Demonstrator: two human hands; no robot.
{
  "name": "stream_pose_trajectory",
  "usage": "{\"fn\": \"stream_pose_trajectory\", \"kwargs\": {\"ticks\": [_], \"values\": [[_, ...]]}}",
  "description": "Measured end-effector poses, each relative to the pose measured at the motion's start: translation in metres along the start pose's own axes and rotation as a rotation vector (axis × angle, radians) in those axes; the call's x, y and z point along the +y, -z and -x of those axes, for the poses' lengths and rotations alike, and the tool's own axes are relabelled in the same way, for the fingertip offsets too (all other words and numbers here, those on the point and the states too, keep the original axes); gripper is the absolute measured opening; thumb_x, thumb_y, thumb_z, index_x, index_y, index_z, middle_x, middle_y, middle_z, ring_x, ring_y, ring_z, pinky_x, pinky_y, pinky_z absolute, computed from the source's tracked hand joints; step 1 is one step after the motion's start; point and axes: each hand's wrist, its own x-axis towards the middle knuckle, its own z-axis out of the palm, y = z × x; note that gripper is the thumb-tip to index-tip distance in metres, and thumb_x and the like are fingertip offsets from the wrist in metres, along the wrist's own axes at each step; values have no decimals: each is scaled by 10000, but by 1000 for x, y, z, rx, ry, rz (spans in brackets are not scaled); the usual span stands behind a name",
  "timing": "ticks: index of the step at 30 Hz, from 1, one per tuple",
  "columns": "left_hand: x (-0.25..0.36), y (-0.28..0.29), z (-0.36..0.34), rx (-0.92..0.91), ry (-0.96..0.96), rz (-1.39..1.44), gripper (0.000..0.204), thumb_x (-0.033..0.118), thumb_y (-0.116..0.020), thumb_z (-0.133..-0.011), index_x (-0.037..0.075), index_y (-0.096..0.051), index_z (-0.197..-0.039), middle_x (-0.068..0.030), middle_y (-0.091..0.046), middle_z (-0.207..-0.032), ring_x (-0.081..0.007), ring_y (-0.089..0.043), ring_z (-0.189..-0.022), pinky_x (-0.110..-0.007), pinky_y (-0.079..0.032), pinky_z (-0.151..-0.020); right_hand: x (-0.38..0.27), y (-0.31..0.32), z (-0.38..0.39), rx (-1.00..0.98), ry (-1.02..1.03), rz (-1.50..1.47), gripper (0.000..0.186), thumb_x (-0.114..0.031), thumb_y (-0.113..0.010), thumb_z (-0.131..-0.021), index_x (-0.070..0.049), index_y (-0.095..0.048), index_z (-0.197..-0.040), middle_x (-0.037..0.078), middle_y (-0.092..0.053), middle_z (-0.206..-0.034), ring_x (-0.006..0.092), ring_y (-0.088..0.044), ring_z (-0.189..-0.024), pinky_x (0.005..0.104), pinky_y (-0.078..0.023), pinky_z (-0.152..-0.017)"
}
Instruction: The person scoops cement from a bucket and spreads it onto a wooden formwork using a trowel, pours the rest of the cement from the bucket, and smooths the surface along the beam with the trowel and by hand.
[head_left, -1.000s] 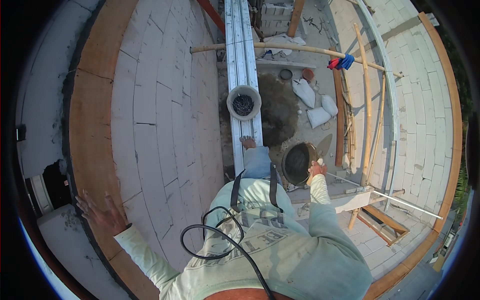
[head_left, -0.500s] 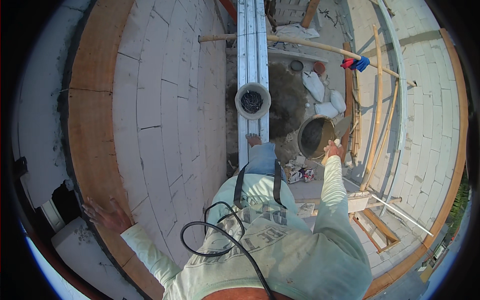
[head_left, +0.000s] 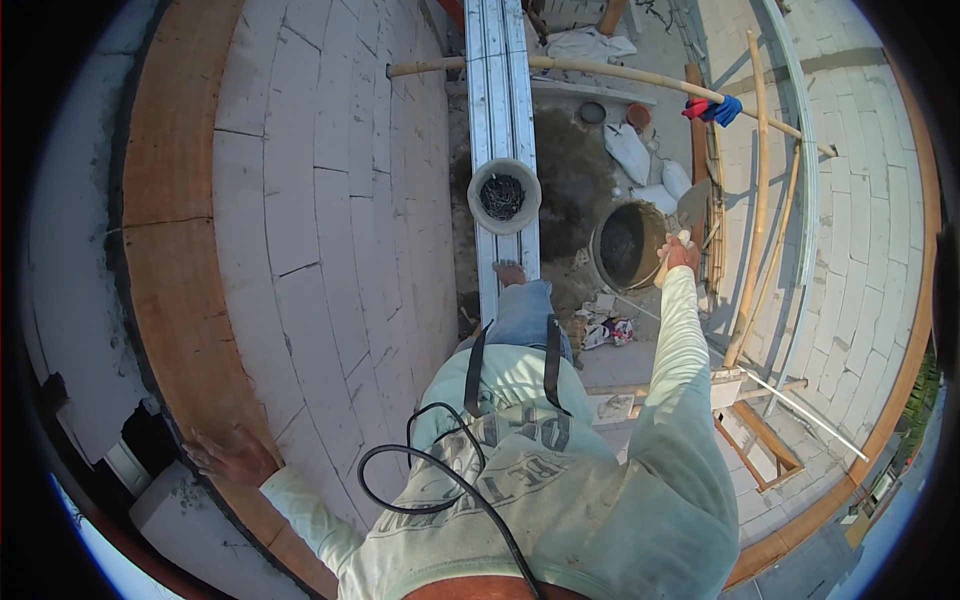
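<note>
My left hand [head_left: 235, 458] rests with its fingers spread on the orange-brown board [head_left: 165, 190] that caps the left block wall. My right hand [head_left: 679, 256] is stretched forward, closed around the handle of a trowel [head_left: 692, 204]. The trowel's blade points away from me, just right of a large bucket [head_left: 655, 235] with grey wet-looking mix inside. Straight ahead, a smaller grey bucket [head_left: 477, 212] full of small dark pieces, too small to name, stands on metal channels [head_left: 487, 85]. My bare foot [head_left: 509, 271] is on the same channels.
A bamboo pole [head_left: 630, 76] crosses beyond the buckets, with red and blue gloves [head_left: 713, 109] hung on it. Upright bamboo [head_left: 760, 200] stands at right before the right block wall [head_left: 850, 230]. White sacks [head_left: 627, 152] lie far below. A black cable [head_left: 372, 480] loops over my shirt.
My right hand has moved forward with the trowel, farther up along the bucket's right side. My left hand sits slightly nearer to me on the board. The whole view has shifted a little.
</note>
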Motion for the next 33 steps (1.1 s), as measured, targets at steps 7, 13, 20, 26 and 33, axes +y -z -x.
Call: {"fn": "stream_pose_trajectory", "kwargs": {"ticks": [7,13,20,26,33], "values": [[-6,-2,3,3,-8,5,659,268,-640,-810,110,-363,-1387,-221,-295,-1460,-382,-275,-1352,-543,-171,-1108,-52,-22,-37,-40,61,14,132,-47,-606,-825,37,-568,-920,97,-640,-768,135,-577,-537,279,-523,-476],[-7,-7,3,11,13,-19,637,264,-636,-805,114,-383,-1370,-202,-302,-1464,-376,-295,-1346,-551,-189,-1101,-66,-11,-123,302,449,470,186,-132,-664,-794,-21,-557,-897,52,-614,-718,137,-560,-536,271,-451,-477],[-5,2,6,55,16,-50,581,451,-499,-898,97,-418,-1352,-198,-328,-1451,-385,-294,-1346,-561,-207,-1084,-95,-41,-27,1,169,230,377,-172,-710,-748,15,-543,-1030,118,-640,-810,196,-643,-566,321,-519,-452],[-5,-8,-1,64,25,-12,576,369,-570,-849,108,-430,-1343,-195,-339,-1448,-381,-302,-1345,-574,-205,-1079,-32,-38,57,-127,-90,315,339,-159,-719,-709,-28,-485,-916,82,-497,-598,194,-477,-410,362,-399,-362],[4,-6,-5,37,114,-5,634,258,-653,-778,106,-421,-1348,-189,-334,-1451,-382,-291,-1348,-566,-194,-1087,56,-11,87,-314,-437,231,148,-138,-661,-769,-74,-535,-812,14,-457,-537,166,-424,-370,323,-341,-336]]}}
